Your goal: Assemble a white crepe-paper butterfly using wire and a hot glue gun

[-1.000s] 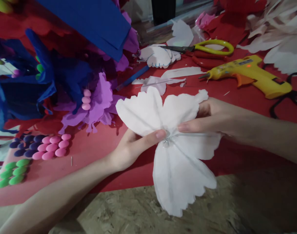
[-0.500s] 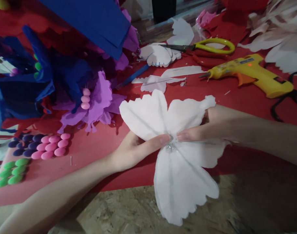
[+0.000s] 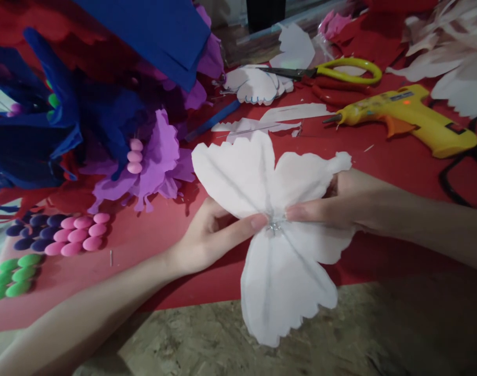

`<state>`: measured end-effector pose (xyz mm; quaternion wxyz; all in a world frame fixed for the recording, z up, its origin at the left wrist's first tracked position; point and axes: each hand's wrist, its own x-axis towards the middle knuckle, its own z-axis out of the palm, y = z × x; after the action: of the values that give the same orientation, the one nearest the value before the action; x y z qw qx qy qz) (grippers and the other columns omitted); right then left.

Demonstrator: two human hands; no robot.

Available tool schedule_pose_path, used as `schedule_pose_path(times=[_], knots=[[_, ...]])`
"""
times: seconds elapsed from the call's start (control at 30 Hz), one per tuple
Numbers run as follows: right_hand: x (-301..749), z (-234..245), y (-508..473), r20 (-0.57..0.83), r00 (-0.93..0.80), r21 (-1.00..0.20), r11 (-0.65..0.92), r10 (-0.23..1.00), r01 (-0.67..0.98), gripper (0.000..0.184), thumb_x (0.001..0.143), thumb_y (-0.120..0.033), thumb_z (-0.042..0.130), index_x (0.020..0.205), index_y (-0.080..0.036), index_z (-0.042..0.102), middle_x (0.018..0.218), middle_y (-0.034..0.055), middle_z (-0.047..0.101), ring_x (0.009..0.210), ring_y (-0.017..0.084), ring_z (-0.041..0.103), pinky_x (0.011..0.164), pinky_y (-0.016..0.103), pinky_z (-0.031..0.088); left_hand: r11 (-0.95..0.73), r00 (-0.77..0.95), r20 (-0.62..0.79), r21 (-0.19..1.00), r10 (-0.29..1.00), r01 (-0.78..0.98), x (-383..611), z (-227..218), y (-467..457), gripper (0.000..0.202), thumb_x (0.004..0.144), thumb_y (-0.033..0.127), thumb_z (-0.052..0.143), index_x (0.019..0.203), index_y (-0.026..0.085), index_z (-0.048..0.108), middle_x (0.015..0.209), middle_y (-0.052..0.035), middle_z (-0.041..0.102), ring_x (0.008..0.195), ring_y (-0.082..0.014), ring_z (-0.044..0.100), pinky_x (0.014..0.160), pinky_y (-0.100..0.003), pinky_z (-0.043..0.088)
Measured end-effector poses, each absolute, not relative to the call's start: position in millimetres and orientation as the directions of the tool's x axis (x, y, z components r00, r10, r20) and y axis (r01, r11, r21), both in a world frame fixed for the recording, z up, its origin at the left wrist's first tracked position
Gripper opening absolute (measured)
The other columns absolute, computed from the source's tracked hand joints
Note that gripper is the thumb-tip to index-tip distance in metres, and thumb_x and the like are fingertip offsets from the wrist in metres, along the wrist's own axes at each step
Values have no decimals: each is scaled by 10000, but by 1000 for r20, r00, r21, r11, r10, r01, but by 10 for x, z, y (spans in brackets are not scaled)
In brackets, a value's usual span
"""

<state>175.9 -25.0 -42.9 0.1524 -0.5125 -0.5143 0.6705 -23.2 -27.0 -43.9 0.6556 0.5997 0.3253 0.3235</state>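
Between my two hands is a white butterfly (image 3: 289,271) with scalloped wings and grey lines fanning out from its middle. Clear, shiny glue shows at the centre where the wings meet. My left hand (image 3: 218,237) pinches the butterfly from the left, thumb on top near the centre and fingers hidden beneath. From the right, my right hand (image 3: 332,206) grips it too, its thumb pressed close to the centre and its fingers mostly behind the wings. The lower wings hang past the front edge of the red table (image 3: 175,282).
A yellow glue gun (image 3: 410,120) lies at the right, with yellow-handled scissors (image 3: 348,71) behind it. White cut pieces (image 3: 257,86) lie at the back. Purple butterflies (image 3: 152,167), blue shapes (image 3: 26,130) and pink oval beads (image 3: 79,234) fill the left.
The butterfly has tilted slightly in my hands, its lower wings moving up and to the left. Both hands keep their hold. The view has shifted a little.
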Motion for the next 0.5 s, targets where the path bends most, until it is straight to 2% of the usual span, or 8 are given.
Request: schedule_pose_path(times=[0.13, 0.3, 0.4, 0.5], knots=[[1734, -424, -289, -517, -361, -854, -441, 776, 276, 432, 589, -506, 715, 870, -179, 691, 835, 18, 666, 747, 113, 631, 529, 107, 486, -38, 578, -1, 998, 816, 55, -254, -423, -236, 176, 804, 277, 619, 675, 172, 675, 740, -12, 728, 744, -181, 672, 709, -260, 533], [1709, -436, -321, -519, -314, -855, -472, 795, 215, 398, 523, -398, 765, 851, -182, 700, 843, 21, 666, 739, 115, 623, 546, 111, 492, -85, 578, 12, 991, 816, 100, -264, -417, -219, 196, 824, 271, 602, 684, 170, 696, 776, -21, 736, 761, -177, 666, 718, -252, 531], [1699, -429, -337, -558, -278, -829, -514, 782, 220, 467, 478, -451, 778, 857, -191, 696, 824, 16, 664, 713, 116, 614, 540, 129, 495, -98, 591, 29, 991, 806, 86, -276, -438, -220, 163, 823, 223, 592, 718, 168, 704, 792, -18, 738, 741, -159, 658, 702, -232, 525], [1683, -365, -375, -642, -207, -762, -585, 738, 279, 426, 478, -538, 757, 735, -209, 671, 710, 3, 637, 583, 87, 552, 427, 135, 415, -89, 604, 36, 994, 796, 59, -283, -448, -226, 165, 824, 172, 568, 734, 170, 706, 795, -7, 738, 740, -150, 657, 701, -219, 518]])
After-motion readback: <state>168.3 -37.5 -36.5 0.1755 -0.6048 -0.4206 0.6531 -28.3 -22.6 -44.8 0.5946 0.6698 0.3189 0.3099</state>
